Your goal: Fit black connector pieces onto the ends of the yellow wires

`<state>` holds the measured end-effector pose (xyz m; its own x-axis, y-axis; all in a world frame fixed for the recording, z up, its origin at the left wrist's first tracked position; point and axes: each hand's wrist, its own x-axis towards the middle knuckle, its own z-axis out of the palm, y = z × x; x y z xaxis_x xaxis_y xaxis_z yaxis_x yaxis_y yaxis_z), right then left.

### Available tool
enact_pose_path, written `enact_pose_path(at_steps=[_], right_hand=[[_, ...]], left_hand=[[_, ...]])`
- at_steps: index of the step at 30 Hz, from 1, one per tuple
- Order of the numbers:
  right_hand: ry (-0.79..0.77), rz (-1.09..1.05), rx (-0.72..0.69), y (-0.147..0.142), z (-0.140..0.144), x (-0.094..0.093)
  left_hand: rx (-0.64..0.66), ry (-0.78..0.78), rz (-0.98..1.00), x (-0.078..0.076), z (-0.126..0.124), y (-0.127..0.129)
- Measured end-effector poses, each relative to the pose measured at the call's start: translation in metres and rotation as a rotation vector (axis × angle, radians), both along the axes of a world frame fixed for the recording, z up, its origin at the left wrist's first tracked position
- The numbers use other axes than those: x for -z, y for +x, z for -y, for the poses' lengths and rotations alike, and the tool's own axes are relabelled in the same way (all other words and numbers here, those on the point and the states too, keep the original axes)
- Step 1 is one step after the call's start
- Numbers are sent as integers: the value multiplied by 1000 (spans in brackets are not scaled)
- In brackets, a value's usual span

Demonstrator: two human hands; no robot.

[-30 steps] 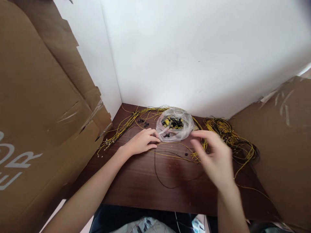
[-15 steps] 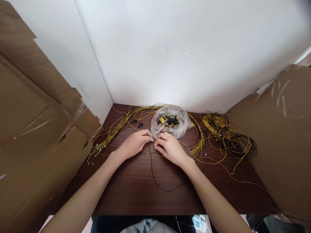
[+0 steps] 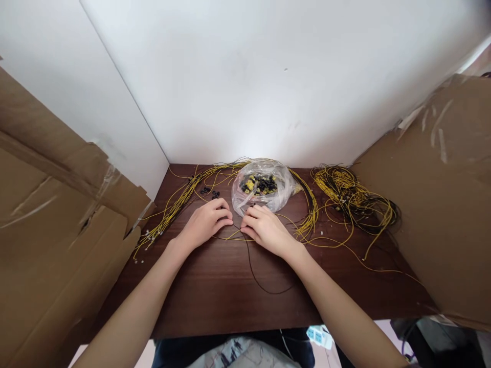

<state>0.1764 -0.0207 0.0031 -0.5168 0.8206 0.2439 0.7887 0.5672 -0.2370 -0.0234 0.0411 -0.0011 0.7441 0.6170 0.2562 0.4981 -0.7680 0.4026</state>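
Behind both hands, plastic bag holds connectors.

one head-worn view looks forward and down, close over the table.

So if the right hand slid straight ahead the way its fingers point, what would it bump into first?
Probably the left hand. The right hand points its fingers left and slightly away across the table, and the two sets of fingertips nearly meet over thin wires. The plastic bag sits just beyond, off that line.
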Motion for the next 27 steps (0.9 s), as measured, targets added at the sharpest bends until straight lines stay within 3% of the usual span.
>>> enact_pose_path(at_steps=[8,15,20,22,27], right_hand=[[20,-28,94,-12,6,2],[-147,-751,263,-12,5,0],[-511,-1139,246,-15,3,7],[-551,-1139,239,-15,3,8],[-445,-1036,281,-13,2,7]], left_hand=[[-43,74,-64,-3,7,5],[-92,115,159,-4,9,7],[-64,226,340,-7,14,9],[-61,243,384,-8,15,10],[-95,219,400,-8,16,9]])
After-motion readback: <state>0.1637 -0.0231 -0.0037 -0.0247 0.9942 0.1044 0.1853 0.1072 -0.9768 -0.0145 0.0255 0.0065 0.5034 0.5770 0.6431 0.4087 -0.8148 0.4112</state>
